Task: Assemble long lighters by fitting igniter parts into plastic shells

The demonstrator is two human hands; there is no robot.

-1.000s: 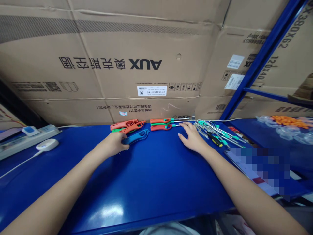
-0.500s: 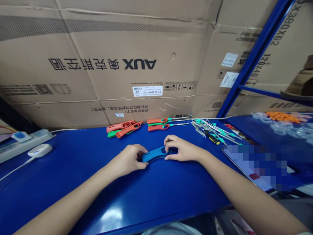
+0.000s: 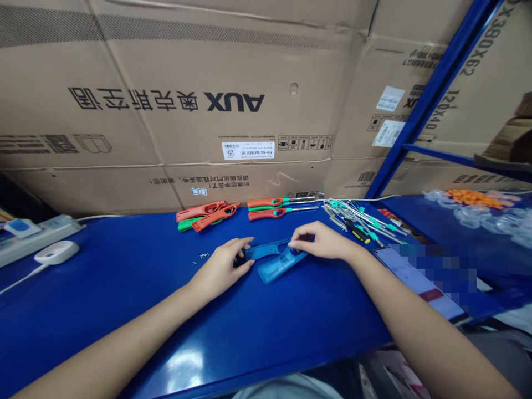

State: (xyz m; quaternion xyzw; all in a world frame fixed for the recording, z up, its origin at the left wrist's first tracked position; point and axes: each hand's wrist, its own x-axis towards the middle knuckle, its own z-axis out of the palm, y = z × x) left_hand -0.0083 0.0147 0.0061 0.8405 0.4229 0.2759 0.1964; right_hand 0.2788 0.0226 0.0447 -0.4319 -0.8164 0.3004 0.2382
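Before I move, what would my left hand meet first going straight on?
Your left hand would likely meet the farther blue casing half, right at its fingers; exact depth is unclear.

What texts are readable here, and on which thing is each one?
"AUX 奥克斯空调", upside down, back cardboard
"师傅您辛苦了! 请在搬运时对我温柔些, 谢谢您!", same cardboard, upside down
"KFR-46G/BpR3AES1 (B1)" and "25", white label, upside down
"X380X62" and "120X40", right cardboard
Too small or blurred: blue-edged sticker, phone screen, side labels, other small print.
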